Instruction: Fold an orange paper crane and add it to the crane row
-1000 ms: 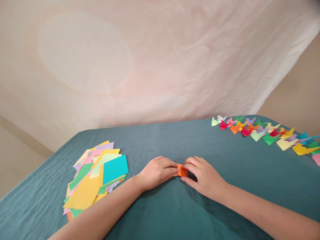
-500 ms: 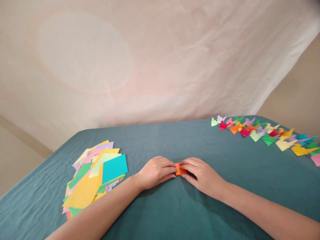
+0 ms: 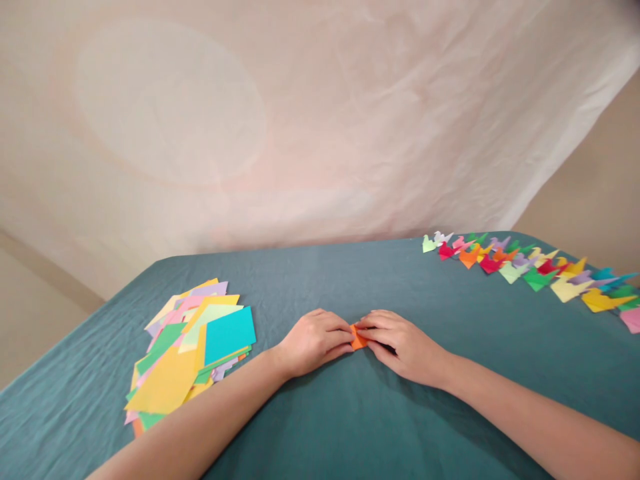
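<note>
A small folded piece of orange paper (image 3: 359, 339) lies at the middle of the table, partly covered by my fingers. My left hand (image 3: 318, 341) pinches its left side, thumb and fingers close together. From the right, my right hand (image 3: 403, 347) grips the other side, with fingertips over its upper part and the thumb at its lower edge. Only a narrow strip of the orange paper shows between the two hands.
A loose pile of coloured paper sheets (image 3: 165, 377) with a blue sheet (image 3: 230, 335) on top lies at the left, beside my left forearm. Rows of folded paper birds (image 3: 537, 277) stand at the far right. A dark green cloth (image 3: 320, 427) covers the table; pale fabric (image 3: 320, 133) hangs behind.
My right hand has shifted slightly left and up, closing in on my left hand. The orange paper now appears turned and less of it shows.
</note>
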Available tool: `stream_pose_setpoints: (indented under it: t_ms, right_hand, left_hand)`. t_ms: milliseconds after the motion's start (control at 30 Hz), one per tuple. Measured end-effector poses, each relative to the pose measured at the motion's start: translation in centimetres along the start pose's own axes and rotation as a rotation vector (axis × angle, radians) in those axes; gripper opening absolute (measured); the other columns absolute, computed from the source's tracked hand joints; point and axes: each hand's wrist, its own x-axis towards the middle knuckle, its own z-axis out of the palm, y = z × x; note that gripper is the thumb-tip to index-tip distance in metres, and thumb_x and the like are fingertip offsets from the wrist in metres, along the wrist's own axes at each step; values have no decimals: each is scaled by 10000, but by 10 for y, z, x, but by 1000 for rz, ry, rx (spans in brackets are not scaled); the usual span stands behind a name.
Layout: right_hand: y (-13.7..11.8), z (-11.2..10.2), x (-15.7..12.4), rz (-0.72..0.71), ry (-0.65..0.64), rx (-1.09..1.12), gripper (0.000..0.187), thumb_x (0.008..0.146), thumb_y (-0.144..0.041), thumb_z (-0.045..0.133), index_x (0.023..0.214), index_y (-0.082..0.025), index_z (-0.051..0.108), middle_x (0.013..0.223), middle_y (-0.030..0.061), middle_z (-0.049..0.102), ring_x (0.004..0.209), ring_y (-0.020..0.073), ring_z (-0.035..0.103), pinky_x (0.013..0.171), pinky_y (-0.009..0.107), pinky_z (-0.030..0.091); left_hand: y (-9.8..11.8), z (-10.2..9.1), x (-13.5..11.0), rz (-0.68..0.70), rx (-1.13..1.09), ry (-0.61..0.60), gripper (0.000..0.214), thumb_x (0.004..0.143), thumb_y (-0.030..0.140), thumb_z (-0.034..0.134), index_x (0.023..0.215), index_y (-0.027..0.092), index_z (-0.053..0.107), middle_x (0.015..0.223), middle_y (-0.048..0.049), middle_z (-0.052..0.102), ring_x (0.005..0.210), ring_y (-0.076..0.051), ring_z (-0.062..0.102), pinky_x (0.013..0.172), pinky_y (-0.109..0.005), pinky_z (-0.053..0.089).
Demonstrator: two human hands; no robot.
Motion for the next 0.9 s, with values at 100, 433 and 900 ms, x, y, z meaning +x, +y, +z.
stream_pose_setpoints:
  t_ms: [100,433,900]
  right_hand:
    - [1,-1,1,17,-3,34,309,811,-72,465,1001,-210,666,1048,57,643,996,188,564,920,390,429]
    - [8,-2,2,83,-40,121,269,838,-104,506,999,-234,677,1045,45,643,982,177,564,901,372,423]
    - [13,-6,5,108,-96,182,231,871,-167,510,1021,-243,669,1048,43,641,978,172,571,890,355,431]
  left_hand:
    - [0,0,0,-2,11,0,224,916,302,459,1039,197,614,1015,-56,650,939,-143,592,819,-261,429]
    - [0,1,1,-12,-10,-4,229,917,313,456,1014,188,622,1008,-64,647,923,-150,591,807,-268,426]
    - [2,3,3,-52,-110,-15,236,910,328,468,1012,197,635,1002,-67,639,922,-154,590,812,-268,436]
